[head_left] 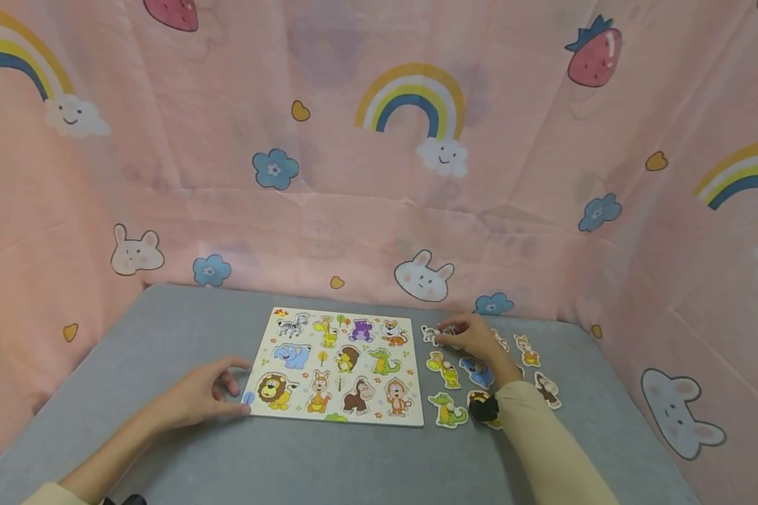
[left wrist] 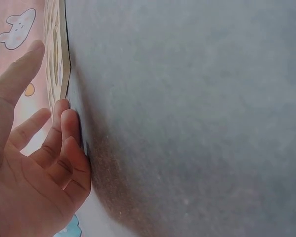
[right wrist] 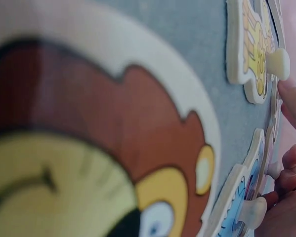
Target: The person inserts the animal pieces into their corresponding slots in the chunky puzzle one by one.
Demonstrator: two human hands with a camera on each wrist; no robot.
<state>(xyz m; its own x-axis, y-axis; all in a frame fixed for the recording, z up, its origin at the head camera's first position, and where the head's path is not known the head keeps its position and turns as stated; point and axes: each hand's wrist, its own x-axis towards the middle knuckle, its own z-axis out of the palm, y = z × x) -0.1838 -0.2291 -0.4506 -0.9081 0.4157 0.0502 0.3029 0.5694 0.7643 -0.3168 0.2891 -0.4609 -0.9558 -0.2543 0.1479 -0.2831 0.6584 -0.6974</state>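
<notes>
Lion piece (right wrist: 88, 148) fills the right wrist view; right hand (head_left: 474, 337) pinches the zebra piece (head_left: 431, 333) far right of the puzzle board (head_left: 410, 372), left hand (head_left: 196, 396) relaxed, fingertips on its near-left corner.

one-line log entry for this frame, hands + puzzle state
left hand: rests at puzzle board left edge | right hand: pinching zebra piece | loose animal pieces right of board, on grey table

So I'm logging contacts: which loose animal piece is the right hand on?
The zebra piece, the farthest one in the loose cluster beside the board; the right hand touches its knob. The giraffe and crocodile lie untouched.
</notes>
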